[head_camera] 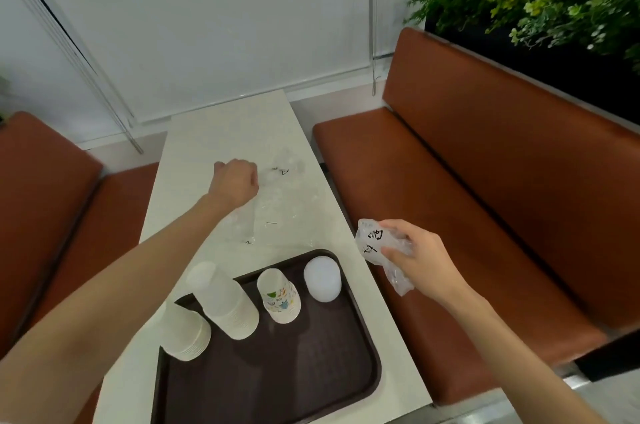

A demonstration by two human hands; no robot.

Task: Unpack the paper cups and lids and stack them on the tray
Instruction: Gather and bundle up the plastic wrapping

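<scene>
White tabletop [194, 160] bears a dark tray [311, 361] with two plain cup stacks [225, 302], a printed cup stack [279, 297] and a lid stack [322, 280] standing near its far and left edges. Beyond, the left hand [235, 183] curls its fingers into loose clear wrapping [287, 195]; right of the table the right hand [420, 262] grips a crumpled wrapper [372, 240].
</scene>
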